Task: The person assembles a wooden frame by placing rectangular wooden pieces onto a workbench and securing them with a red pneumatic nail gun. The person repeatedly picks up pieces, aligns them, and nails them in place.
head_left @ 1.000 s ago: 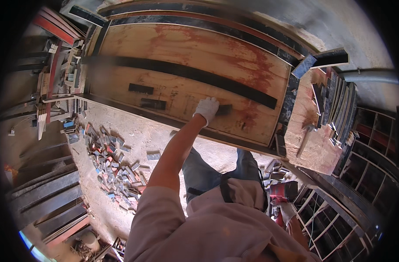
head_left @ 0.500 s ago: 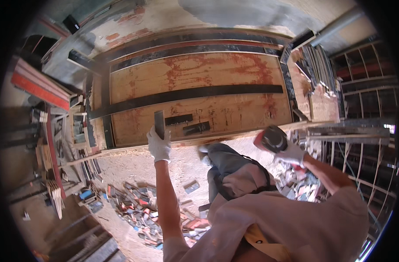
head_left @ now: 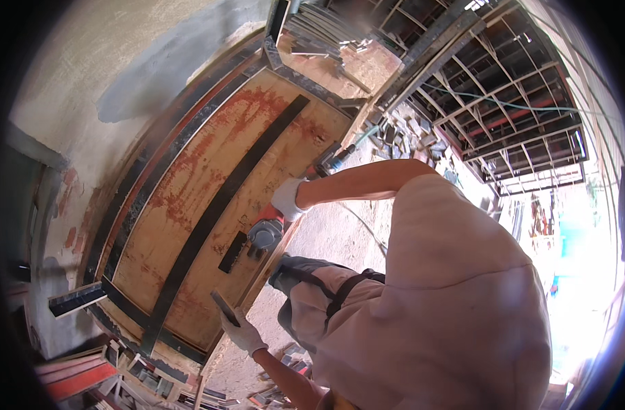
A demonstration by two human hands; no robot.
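Observation:
My right hand (head_left: 287, 198) is closed round the handle of what looks like a red-and-grey nail gun (head_left: 265, 236), a teal hose behind its end fitting. The gun's grey round head is over the plywood table (head_left: 210, 171) near its front edge. In my left hand (head_left: 244, 335) a short dark wood block (head_left: 223, 306) is held on edge, raised at the table's near side. A flat dark block (head_left: 233, 253) lies on the plywood beside the gun. Another, next to it, is mostly hidden by the gun's head. A long dark strip (head_left: 230, 181) runs along the table beyond them.
Dark boards (head_left: 111, 253) frame the table, and a plastered wall (head_left: 148, 75) stands behind it. Offcuts (head_left: 404, 133) are heaped on the floor to the right. Red boards (head_left: 80, 376) lie at the lower left. Slatted panels (head_left: 504, 89) stand at the upper right.
The view has turned and shifted to the right. My right hand has brought the nail gun from beside the table's edge to over the plywood by the blocks. My left hand still holds its block.

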